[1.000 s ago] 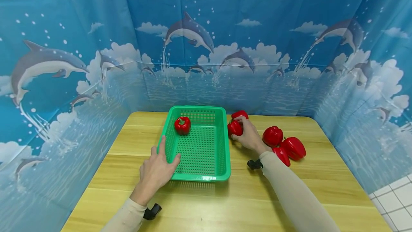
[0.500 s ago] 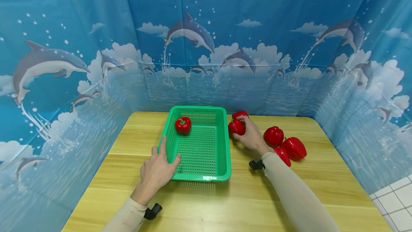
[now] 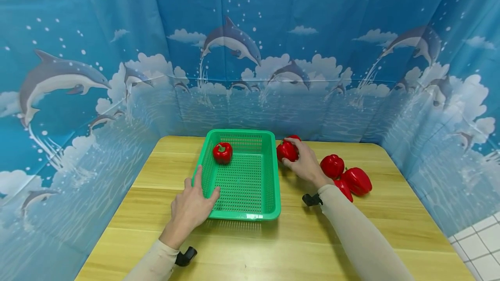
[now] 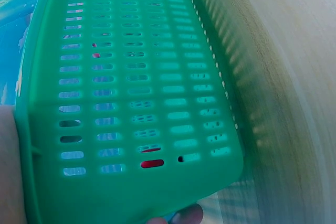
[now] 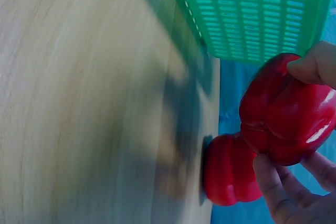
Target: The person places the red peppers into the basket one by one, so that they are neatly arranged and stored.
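Observation:
My right hand holds a glossy red bell pepper just right of the green plastic basket. In the right wrist view, thumb and fingertips sit on opposite sides of this bell pepper. Another red bell pepper lies behind it, partly covered. My left hand grips the basket's near left corner, thumb over the rim and index finger along the left side. From the left wrist, the perforated basket wall fills much of the view, with fingertips at its lower edge. One red bell pepper stands inside, far left.
Several more red bell peppers lie grouped on the wooden table, right of the basket and partly behind my right forearm. A blue dolphin-print curtain hangs around the table's back and sides.
The held bell pepper and my right hand have shifted slightly, and the pepper now covers more of the one behind it. My left hand and the basket stay put.

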`<action>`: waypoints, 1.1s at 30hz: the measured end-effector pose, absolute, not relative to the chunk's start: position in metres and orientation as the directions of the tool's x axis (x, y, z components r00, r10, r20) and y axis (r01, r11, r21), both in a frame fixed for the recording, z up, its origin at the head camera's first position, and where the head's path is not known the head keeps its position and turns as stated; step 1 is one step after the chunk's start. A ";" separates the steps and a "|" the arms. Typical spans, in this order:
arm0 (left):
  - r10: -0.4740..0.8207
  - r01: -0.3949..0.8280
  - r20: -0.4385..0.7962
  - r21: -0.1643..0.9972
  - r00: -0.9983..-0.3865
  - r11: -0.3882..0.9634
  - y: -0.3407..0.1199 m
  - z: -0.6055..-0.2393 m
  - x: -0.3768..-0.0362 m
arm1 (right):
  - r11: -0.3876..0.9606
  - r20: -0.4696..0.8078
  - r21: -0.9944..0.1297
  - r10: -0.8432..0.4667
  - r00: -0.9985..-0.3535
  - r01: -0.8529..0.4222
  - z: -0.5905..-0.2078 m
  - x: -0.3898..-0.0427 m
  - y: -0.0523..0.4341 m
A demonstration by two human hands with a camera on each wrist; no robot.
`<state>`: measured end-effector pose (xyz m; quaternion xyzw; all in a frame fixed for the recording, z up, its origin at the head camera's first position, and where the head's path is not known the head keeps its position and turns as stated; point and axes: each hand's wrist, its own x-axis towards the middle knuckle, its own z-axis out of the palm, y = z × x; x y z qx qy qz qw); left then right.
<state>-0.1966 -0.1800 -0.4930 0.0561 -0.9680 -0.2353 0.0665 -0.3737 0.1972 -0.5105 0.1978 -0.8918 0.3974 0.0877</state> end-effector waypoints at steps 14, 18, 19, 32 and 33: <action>-0.136 -0.068 0.113 0.468 -0.984 0.881 -0.181 -0.495 -0.197 | 0.614 0.313 -0.677 -0.260 -0.913 -0.407 -0.500 -0.369 0.201; -0.136 -0.066 0.117 0.469 -0.984 0.881 -0.181 -0.495 -0.198 | 0.602 0.342 -0.677 -0.252 -0.905 -0.423 -0.497 -0.368 0.201; -0.136 -0.065 0.118 0.472 -0.984 0.879 -0.180 -0.495 -0.198 | 0.602 0.349 -0.674 -0.250 -0.903 -0.428 -0.497 -0.368 0.200; -0.137 -0.067 0.115 0.469 -0.984 0.881 -0.180 -0.494 -0.197 | 0.599 0.440 -0.635 -0.240 -0.865 -0.489 -0.479 -0.365 0.190; -0.136 -0.068 0.113 0.468 -0.984 0.881 -0.180 -0.494 -0.197 | 0.598 0.449 -0.629 -0.242 -0.860 -0.497 -0.477 -0.365 0.188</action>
